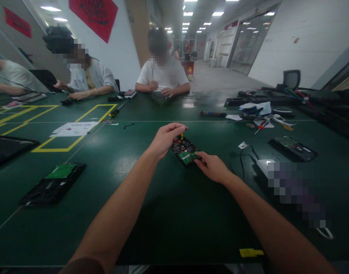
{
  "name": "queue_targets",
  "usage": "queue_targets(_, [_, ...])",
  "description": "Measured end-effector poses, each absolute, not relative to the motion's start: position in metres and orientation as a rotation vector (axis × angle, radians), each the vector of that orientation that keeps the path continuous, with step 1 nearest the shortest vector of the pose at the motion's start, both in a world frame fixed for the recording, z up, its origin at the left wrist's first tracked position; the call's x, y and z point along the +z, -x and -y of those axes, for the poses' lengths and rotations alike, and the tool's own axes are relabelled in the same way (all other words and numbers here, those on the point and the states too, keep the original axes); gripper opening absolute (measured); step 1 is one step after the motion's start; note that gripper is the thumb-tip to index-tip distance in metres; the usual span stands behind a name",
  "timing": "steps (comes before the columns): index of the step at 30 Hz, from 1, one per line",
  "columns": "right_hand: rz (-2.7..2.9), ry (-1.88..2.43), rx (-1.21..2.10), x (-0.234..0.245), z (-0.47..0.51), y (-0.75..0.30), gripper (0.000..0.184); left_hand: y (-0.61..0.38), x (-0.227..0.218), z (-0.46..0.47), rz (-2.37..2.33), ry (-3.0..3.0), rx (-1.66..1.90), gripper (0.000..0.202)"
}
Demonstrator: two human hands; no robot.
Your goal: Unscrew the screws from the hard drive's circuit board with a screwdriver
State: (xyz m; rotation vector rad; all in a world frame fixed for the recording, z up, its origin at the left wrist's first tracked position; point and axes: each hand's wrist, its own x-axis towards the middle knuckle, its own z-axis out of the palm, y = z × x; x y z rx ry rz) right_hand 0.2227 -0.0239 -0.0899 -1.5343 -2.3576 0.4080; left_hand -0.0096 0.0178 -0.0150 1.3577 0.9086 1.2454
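An opened black electronic device (182, 146) with a green circuit board (188, 156) lies at the middle of the green table. Over its far side is my left hand (170, 137), fingers closed around a screwdriver (181, 136). Only a little of its yellow-and-black handle shows; the tip is hidden. My right hand (213, 164) pinches the near right edge of the device, thumb and fingers at the circuit board's corner.
Similar opened devices lie left (53, 182) and right (296, 147). A white-ended object with a cable (264, 165), partly blurred out, is nearer right. Paper (74, 129), a yellow-black screwdriver (114, 111), a red screwdriver (261, 126) and a dark rod (213, 113) lie farther back. Several people sit opposite.
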Motion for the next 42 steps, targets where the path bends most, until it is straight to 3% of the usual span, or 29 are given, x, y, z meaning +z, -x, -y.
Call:
queue_targets(24, [2.355,1.522,0.424,-0.0919,0.0234,-0.2224,0.04,0.0083,-0.011,-0.0173,-0.817,-1.192,1.329,0.011])
queue_targets(42, [2.357,1.481,0.428,-0.0909,0.0235,-0.2234,0.04,0.0117,-0.0179,-0.02,-0.882,-1.441,1.265,0.024])
